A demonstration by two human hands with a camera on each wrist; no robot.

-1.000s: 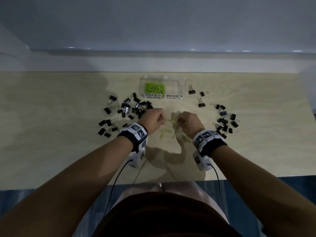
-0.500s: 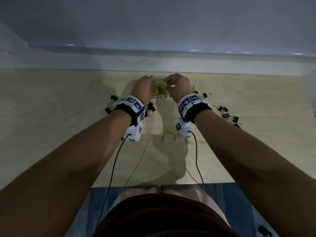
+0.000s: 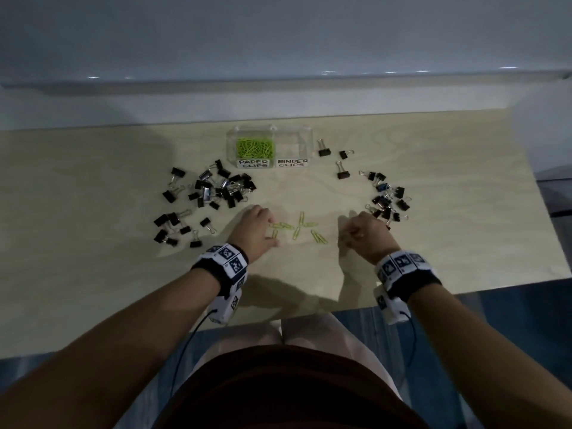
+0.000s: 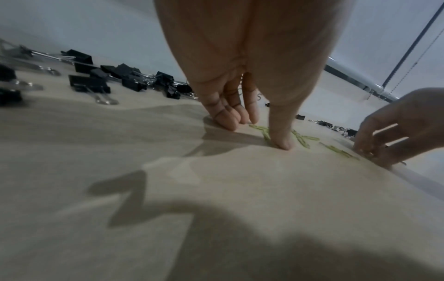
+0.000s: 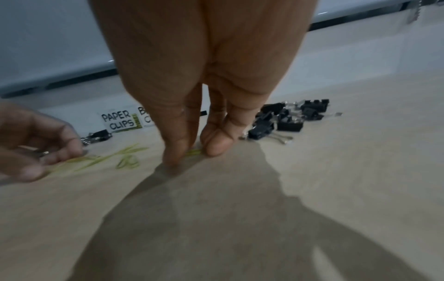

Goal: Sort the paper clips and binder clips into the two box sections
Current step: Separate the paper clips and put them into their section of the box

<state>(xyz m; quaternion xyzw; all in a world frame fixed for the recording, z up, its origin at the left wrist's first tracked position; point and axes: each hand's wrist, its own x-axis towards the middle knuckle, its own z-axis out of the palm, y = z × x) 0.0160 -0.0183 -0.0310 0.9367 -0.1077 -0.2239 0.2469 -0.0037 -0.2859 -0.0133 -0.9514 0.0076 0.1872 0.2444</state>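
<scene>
Right grip [image 5: 204,72] pinches a thin, yellow-green wire paper clip [image 5: 195,152].

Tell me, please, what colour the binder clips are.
Binder clips are black; head view shows best.

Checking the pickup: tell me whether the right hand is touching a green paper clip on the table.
Touching. The right wrist view shows the right hand pinching a green paper clip between its fingertips on the table.

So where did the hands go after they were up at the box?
Both came back toward the person, from the clear box down to the loose green paper clips: left hand thumb presses one, right hand pinches one. The binder clips and box stayed put.
</scene>
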